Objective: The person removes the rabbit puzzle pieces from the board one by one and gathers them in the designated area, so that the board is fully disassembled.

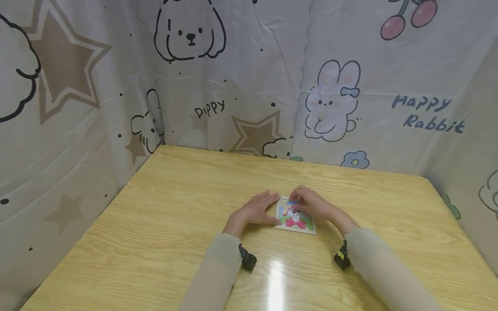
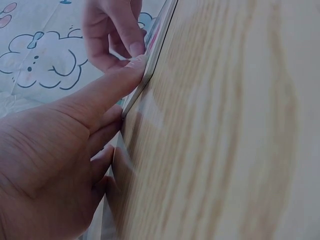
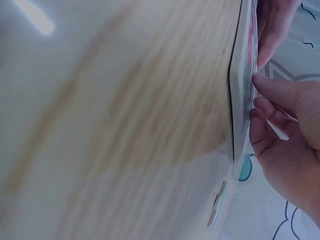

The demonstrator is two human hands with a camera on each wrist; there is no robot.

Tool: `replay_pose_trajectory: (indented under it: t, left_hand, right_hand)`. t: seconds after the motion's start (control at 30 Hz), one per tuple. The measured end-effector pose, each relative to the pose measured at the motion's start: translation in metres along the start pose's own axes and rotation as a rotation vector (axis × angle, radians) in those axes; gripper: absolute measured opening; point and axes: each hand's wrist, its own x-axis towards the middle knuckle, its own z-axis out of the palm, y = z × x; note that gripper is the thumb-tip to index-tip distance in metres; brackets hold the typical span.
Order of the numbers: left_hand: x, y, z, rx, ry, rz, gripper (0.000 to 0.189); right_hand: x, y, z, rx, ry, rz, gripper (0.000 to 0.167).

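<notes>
A small white-framed picture puzzle (image 1: pixel 295 222) with a red and white cartoon animal on a green and blue ground lies flat on the table. My left hand (image 1: pixel 258 209) spreads around its left side, the thumb at the lower left corner and the fingers at the upper left. Over the top part of the picture, my right hand (image 1: pixel 313 203) pinches a small blue piece (image 1: pixel 292 202) between thumb and fingers. The right wrist view shows the right hand's fingers (image 3: pixel 265 117) curled close at the board's surface. Its palm side hides the picture's upper right corner.
The wooden table (image 1: pixel 175 207) runs back to a printed curtain (image 1: pixel 249 77) behind and at the sides. In the right wrist view, a small flat light-coloured thing (image 3: pixel 216 206) lies beyond the board. A light glare (image 1: pixel 276 280) shows on the near tabletop.
</notes>
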Motion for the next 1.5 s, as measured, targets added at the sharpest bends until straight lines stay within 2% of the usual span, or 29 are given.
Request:
replay_pose_trajectory:
  t: [0.4,0.5,0.77,1.0,1.13,1.27,1.5]
  left_hand:
    - [-0.0025,0.0034,-0.0010,-0.005,-0.002,-0.016,0.081]
    - [-0.0024,0.0032,-0.0012,0.006,-0.006,-0.017,0.081]
    - [0.0020,0.0007,0.0004,0.026,0.005,-0.026,0.082]
    - [0.0003,0.0009,0.0006,0.020,0.001,-0.023,0.082]
    - [0.0002,0.0003,0.0007,0.025,0.003,-0.020,0.082]
    - [0.0001,0.0001,0.0011,0.024,0.004,-0.018,0.082]
    - [-0.0007,0.0016,0.0003,0.014,0.003,-0.012,0.081]
  right_hand:
    - [0.0083,-0.0022,0.0036,-0.034,-0.035,-0.005,0.011]
    - [0.0092,-0.0027,0.0041,-0.049,-0.022,-0.013,0.010]
    - [0.0089,-0.0067,0.0060,-0.177,0.050,-0.063,0.011]
    - [0.0032,-0.0084,0.0046,-0.100,0.083,-0.091,0.015]
    - [0.0005,-0.0092,0.0028,-0.071,0.103,-0.031,0.018]
    - [0.0020,-0.0072,0.0039,-0.071,0.087,0.048,0.017]
    - [-0.0003,-0.0068,0.0016,-0.062,0.068,0.074,0.018]
